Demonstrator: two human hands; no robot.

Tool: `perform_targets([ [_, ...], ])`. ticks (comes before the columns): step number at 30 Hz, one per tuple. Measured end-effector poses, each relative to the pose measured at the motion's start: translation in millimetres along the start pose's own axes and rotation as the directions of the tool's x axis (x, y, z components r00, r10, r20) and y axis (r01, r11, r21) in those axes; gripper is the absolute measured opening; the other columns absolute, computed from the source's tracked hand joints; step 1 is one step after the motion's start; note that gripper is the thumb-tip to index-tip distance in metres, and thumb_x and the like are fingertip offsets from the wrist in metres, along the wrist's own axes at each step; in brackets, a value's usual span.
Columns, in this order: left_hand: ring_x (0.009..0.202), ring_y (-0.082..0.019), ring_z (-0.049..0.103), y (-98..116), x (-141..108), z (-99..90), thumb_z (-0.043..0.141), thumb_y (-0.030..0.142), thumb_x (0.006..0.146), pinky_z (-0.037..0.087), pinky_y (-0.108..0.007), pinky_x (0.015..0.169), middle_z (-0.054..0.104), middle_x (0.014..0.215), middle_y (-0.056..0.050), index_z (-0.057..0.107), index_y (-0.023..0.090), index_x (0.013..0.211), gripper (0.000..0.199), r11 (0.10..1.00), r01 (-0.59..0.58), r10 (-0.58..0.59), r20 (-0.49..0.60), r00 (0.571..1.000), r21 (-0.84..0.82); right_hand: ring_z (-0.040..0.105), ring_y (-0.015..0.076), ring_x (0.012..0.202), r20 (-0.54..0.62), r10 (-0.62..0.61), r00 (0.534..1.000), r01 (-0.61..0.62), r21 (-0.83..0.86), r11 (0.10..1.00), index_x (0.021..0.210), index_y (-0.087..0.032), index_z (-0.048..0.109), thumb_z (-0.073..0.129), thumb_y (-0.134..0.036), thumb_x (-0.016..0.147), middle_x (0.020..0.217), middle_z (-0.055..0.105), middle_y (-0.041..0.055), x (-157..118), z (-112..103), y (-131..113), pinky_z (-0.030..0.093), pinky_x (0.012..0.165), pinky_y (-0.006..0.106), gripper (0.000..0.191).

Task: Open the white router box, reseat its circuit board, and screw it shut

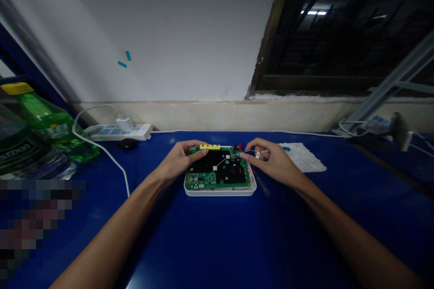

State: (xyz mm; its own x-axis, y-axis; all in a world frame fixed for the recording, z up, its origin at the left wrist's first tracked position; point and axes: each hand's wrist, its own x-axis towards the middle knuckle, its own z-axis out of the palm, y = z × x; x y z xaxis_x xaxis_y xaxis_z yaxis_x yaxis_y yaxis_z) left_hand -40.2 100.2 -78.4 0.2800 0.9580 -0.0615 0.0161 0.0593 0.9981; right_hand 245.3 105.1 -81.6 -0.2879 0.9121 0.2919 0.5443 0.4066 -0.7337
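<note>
The left hand [179, 159] curls over the top-left corner of a flat green circuit board [200, 179], touching its yellow rectangular connector [209, 146]; whether it grips, I cannot tell. Right of the board, the right hand [271, 160] pinches a thin white wire [222, 161] narrowly.

The left hand [179, 160] hid part of the green circuit board [217, 167], and the tiny white connector [257, 155] in the right hand [274, 162] was too small to read. A pixelated block [40, 228] obscured the lower-left corner, and the picture's left edge cut off the green bottle [44, 122].
</note>
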Motion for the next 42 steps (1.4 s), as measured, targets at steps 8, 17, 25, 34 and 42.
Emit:
perform_targets([
  [8,0.081,-0.021,0.069,-3,2,6.2,0.078,0.043,0.081,0.054,-0.033,0.072,0.075,0.098,-0.009,0.074,0.017,0.107,0.037,0.994,-0.05,0.054,-0.041,0.998,0.093,0.054,0.0122,0.058,0.028,-0.226,0.974,0.226,-0.223,0.948,0.114,-0.026,0.068,0.068,-0.04,0.09,0.091,0.072,0.0001,1,10,7,0.043,0.061,0.029,0.028],
  [17,0.082,-0.022,0.069,-4,3,3.3,0.076,0.045,0.08,0.054,-0.034,0.074,0.076,0.099,-0.011,0.075,0.014,0.106,0.04,0.987,-0.029,0.038,-0.055,0.998,0.158,0.059,0.0155,0.072,0.089,-0.299,0.95,0.312,-0.262,0.913,0.108,-0.026,0.071,0.064,-0.033,0.095,0.085,0.067,0.0013,3,15,12,0.043,0.069,0.03,0.016],
  [25,0.087,-0.024,0.07,-9,6,0.5,0.07,0.046,0.085,0.056,-0.036,0.077,0.076,0.103,-0.01,0.075,0.016,0.108,0.038,0.966,-0.055,0.057,-0.001,0.998,0.252,0.059,0.0155,0.078,0.108,-0.285,0.952,0.304,-0.267,0.915,0.101,-0.023,0.067,0.06,-0.028,0.097,0.087,0.061,0.002,2,19,12,0.043,0.071,0.029,0.009],
  [34,0.096,-0.024,0.067,-6,1,1.5,0.064,0.038,0.091,0.052,-0.04,0.09,0.076,0.105,-0.007,0.075,0.02,0.106,0.026,0.628,-0.275,0.387,0.014,0.922,0.728,0.058,0.0162,0.079,0.165,-0.259,0.952,0.303,-0.368,0.879,0.099,-0.021,0.06,0.051,-0.021,0.099,0.092,0.059,0.0032,-2,21,6,0.043,0.072,0.029,0.009],
  [42,0.089,-0.022,0.064,-1,-2,-1.6,0.059,0.034,0.094,0.049,-0.038,0.084,0.076,0.103,-0.006,0.076,0.02,0.106,0.025,0.453,-0.349,0.449,0.128,0.884,0.821,0.057,0.0161,0.079,0.172,-0.248,0.953,0.296,-0.364,0.883,0.097,-0.022,0.059,0.051,-0.021,0.099,0.09,0.059,0.0024,-2,18,1,0.041,0.071,0.029,0.009],
])
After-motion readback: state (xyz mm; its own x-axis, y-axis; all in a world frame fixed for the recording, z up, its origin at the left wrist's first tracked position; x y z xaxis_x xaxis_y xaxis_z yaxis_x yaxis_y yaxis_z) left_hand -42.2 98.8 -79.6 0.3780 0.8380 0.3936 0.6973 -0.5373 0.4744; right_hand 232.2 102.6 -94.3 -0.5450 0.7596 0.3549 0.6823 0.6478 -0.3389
